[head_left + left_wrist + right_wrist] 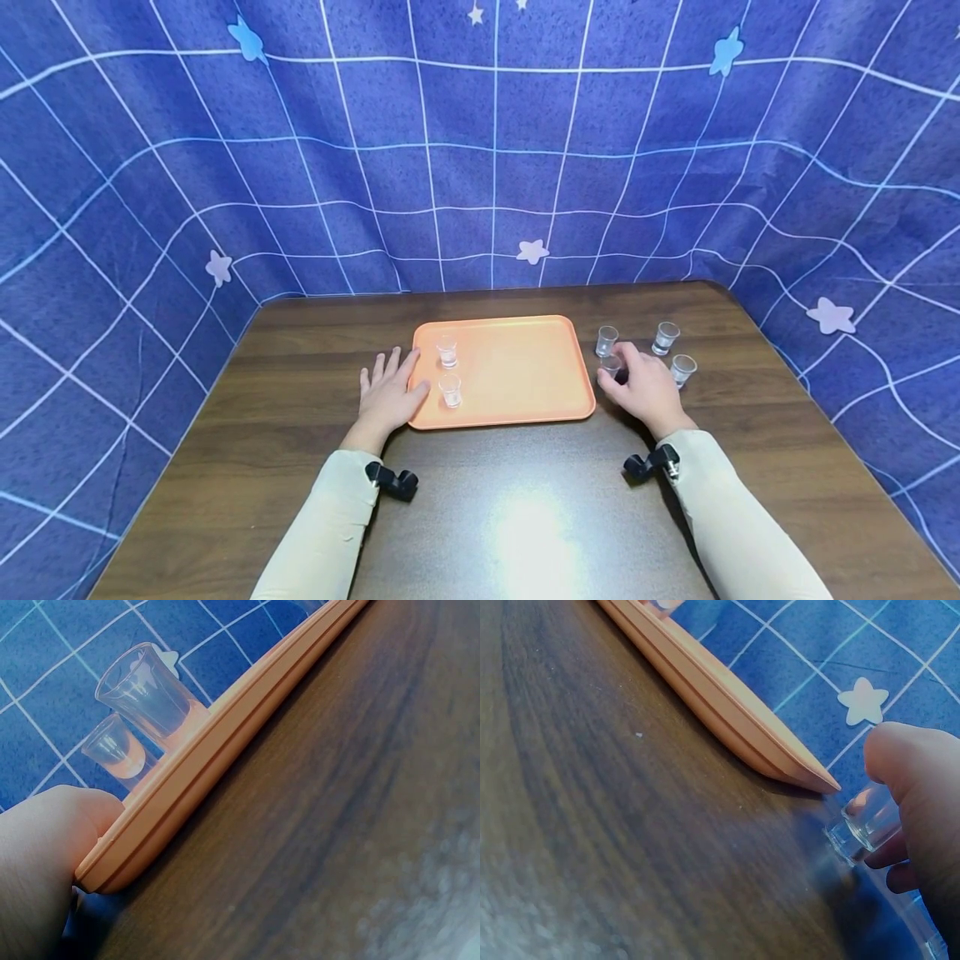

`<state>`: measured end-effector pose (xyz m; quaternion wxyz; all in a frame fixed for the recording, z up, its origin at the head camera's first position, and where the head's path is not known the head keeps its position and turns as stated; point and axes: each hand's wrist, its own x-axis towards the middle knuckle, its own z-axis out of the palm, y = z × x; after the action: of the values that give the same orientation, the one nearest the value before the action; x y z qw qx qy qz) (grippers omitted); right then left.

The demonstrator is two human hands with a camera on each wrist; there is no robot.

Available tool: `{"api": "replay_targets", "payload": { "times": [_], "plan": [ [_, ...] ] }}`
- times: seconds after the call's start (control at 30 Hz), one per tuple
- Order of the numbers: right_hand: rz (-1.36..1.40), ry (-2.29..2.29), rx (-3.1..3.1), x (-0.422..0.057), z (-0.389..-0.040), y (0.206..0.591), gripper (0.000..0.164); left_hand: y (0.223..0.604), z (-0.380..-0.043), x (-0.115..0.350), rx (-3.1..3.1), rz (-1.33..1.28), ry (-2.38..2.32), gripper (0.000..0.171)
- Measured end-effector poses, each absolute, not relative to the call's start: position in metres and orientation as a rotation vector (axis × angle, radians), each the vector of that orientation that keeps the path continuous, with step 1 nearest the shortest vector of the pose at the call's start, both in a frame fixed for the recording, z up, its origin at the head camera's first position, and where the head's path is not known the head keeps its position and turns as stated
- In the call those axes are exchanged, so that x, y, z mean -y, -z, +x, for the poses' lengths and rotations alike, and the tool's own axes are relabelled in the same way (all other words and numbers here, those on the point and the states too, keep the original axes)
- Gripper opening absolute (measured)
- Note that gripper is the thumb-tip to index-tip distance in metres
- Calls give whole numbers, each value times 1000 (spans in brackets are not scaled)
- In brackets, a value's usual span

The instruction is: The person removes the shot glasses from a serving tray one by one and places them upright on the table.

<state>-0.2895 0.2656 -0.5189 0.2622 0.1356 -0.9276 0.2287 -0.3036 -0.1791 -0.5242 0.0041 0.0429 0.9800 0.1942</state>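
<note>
My left hand lies with spread fingers at the left edge of an orange tray, its thumb over the rim. Two clear shot glasses stand upright on the tray's left side, a rear shot glass and a front shot glass. Right of the tray, my right hand holds another shot glass between thumb and curled fingers. This glass is upright, its base close to the tabletop, and partly hidden by the hand in the right wrist view.
Around the right hand stand more shot glasses: one just behind the held one, one farther back right, and one beside the knuckles. The brown wooden table meets a blue star-patterned curtain at the back and sides.
</note>
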Motion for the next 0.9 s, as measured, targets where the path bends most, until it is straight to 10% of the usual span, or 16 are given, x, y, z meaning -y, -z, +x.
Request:
{"api": "replay_targets", "payload": {
  "times": [0.9],
  "plan": [
    [341, -590, 2614, -275, -287, 516, 51, 523, -303, 180, -3075, 149, -610, 71]
  ]
}}
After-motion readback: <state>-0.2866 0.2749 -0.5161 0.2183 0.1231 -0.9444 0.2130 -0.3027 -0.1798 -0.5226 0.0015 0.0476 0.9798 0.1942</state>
